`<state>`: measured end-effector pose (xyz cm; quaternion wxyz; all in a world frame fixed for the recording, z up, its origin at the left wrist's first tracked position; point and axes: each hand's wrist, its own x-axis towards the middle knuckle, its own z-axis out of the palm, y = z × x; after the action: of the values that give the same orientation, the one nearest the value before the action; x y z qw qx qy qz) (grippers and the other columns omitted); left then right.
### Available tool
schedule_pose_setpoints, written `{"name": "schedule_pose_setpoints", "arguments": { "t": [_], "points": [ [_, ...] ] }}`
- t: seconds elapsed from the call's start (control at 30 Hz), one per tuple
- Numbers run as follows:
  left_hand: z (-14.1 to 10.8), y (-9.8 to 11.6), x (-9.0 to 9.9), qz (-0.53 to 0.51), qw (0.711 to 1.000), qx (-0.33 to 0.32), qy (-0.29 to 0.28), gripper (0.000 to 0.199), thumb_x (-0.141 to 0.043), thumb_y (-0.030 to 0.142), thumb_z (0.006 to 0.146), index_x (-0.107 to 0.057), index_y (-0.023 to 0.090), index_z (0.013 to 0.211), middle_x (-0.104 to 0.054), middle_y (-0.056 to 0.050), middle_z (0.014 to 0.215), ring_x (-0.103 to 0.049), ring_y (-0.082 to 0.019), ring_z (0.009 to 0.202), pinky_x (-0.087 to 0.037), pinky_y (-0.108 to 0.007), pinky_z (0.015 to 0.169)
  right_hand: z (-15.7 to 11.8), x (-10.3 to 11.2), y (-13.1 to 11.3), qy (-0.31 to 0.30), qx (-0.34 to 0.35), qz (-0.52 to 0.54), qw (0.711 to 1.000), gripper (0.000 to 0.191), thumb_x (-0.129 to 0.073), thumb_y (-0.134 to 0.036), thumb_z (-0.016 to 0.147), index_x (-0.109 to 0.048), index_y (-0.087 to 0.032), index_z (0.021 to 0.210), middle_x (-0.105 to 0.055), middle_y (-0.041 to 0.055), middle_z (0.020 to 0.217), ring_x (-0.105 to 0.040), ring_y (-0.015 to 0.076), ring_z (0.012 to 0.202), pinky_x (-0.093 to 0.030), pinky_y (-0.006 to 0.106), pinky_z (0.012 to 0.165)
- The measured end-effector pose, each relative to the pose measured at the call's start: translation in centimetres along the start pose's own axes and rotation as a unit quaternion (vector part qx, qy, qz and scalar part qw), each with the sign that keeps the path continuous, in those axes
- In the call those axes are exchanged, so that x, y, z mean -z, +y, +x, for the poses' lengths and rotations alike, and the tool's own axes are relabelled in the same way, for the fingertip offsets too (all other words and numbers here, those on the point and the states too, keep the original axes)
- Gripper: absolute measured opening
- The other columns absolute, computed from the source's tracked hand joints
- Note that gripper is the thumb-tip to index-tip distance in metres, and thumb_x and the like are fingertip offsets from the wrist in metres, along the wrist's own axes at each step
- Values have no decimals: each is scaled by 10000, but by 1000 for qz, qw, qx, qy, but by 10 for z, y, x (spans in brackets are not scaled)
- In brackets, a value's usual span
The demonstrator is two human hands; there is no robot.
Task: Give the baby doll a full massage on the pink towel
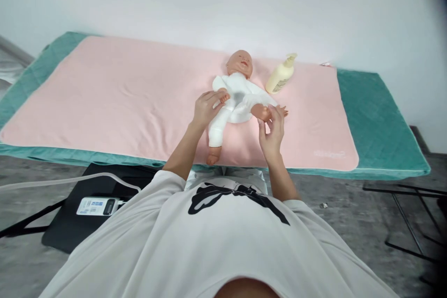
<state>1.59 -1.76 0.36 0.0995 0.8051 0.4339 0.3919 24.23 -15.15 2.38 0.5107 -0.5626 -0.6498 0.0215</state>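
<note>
Head up-frame, the white-clad plastic baby doll (239, 100) lies centrally between the hands; left hand (205, 111) grips its near arm, right hand (273, 131) its bent leg.

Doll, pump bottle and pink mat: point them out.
Doll (240, 84), head view: white-clothed torso.
Pump bottle (280, 77), head view: pale yellow body.
Pink mat (139, 88), head view: flat stretch beside the doll.

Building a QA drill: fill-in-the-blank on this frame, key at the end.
The doll lies on a ____ mat.
The doll's clothes are ____.
The left hand grips the doll's ____, not its head or foot.
The bottle is nearer the person's ____ hand.

Missing words: pink; white; hand; right.
</note>
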Motion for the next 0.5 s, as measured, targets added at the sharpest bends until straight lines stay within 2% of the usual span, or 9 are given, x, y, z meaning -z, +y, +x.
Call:
{"name": "schedule_pose_setpoints", "arguments": {
  "t": [0.1, 0.23, 0.37, 0.5],
  "points": [
    [1, -7, 11, 3, 999, 13, 35, 396, -592, 522, 898, -680, 231, 1151, -710, -86, 1214, -643, -246, 1151, -459, -404, 1045, -5, 7, -1, 2, 1, 13, 1000, 461, -486, -382, 980, -412, -274, 1422, -490, 119, 1419, -457, 250, 1389, -585, 443, 989],
    [-1, -16, 29, 6, 995, 65, 80, 446, -592, 563, 888, -659, 247, 1195, -705, -80, 1222, -630, -249, 1172, -417, -406, 1091, -14, 18, -7, -7, -8, 32, 999, 444, -533, -343, 958, -447, -269, 1387, -525, 123, 1368, -513, 250, 1336, -607, 426, 940],
    [-7, -32, 42, 4, 984, 143, 106, 427, -645, 526, 863, -655, 265, 1202, -698, -70, 1231, -604, -259, 1217, -388, -413, 1128, -32, 26, -12, -11, -19, 47, 999, 473, -563, -308, 939, -437, -269, 1393, -488, 131, 1411, -523, 253, 1332, -620, 422, 927],
    [-18, -53, 47, -16, 968, 222, 120, 463, -695, 418, 841, -615, 248, 1264, -690, -98, 1243, -621, -274, 1204, -437, -426, 1081, -60, 28, -11, -20, 10, 21, 1000, 543, -586, -269, 918, -402, -267, 1429, -477, 143, 1437, -524, 267, 1341, -612, 459, 958]
  ]
}}
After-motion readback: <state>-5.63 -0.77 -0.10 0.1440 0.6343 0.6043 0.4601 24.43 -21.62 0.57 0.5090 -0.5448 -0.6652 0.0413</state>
